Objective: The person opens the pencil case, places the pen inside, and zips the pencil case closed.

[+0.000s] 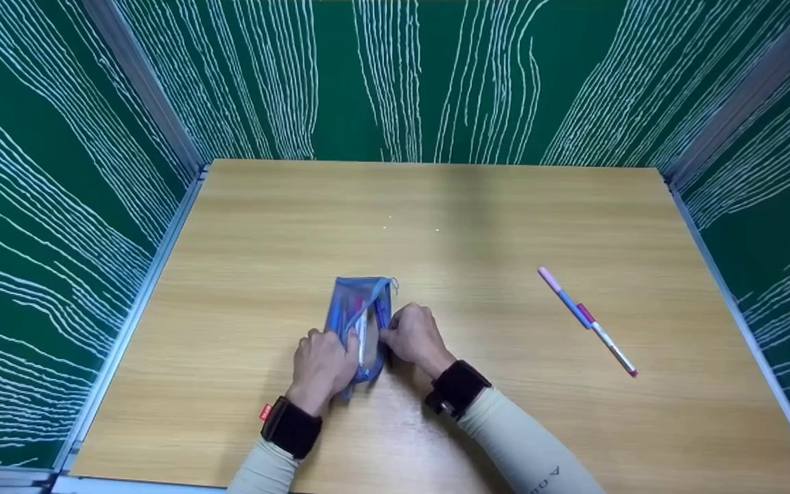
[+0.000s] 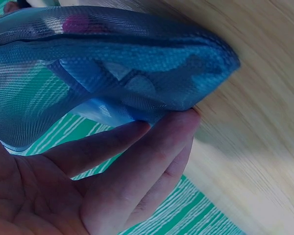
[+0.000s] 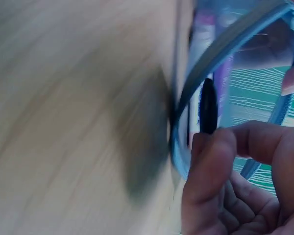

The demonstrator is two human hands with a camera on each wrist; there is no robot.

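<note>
A blue mesh zip pencil pouch [image 1: 340,302] lies in front of me, its zip edge gaping, with several pens visible inside. My left hand [image 1: 326,360] holds the pouch by its left side, thumb over the top. In the left wrist view, the fingers [image 2: 152,161] press against the mesh [image 2: 161,73] from the other side. At the opening, my right hand [image 1: 417,336] pinches a slim dark pen [image 3: 208,105] between thumb and forefinger. The dark rounded end of that pen points into the pouch, beside white and purple pens [image 3: 224,93]; its rest is hidden by the fingers.
To the right on the wooden table [image 1: 477,425] lie a blue marker with a lilac cap [image 1: 563,296] and a white pen with a magenta cap [image 1: 611,346], end to end on a slant. Green walls with white lines [image 1: 340,82] enclose the table at the back and sides.
</note>
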